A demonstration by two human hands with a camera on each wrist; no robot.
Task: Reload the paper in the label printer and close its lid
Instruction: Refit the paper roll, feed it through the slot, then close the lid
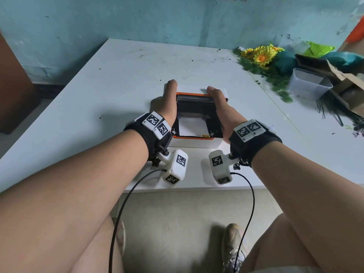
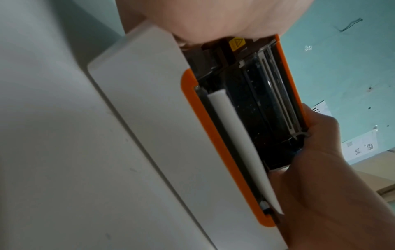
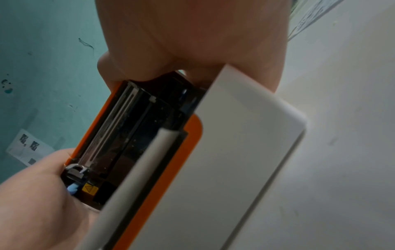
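A white label printer (image 1: 197, 143) with orange trim stands on the white table (image 1: 98, 91) close to the front edge. Its lid (image 1: 194, 95) is tilted partly open, the black inside facing me. White paper (image 1: 194, 127) lies in the bay below, seen as a pale strip (image 2: 235, 135) (image 3: 136, 169) in the wrist views. My left hand (image 1: 165, 107) grips the lid's left end and my right hand (image 1: 220, 107) grips its right end, thumbs along the top edge. The other fingers are hidden behind the lid. A yellow warning sticker (image 2: 236, 44) sits inside the lid.
Yellow artificial flowers (image 1: 262, 54), a clear plastic tub (image 1: 307, 85) and a torn cardboard box (image 1: 338, 75) crowd the right side of the table. A teal wall (image 1: 137, 16) rises behind. Brown furniture (image 1: 13, 85) stands at the left. The wrist cameras' cables hang below my arms.
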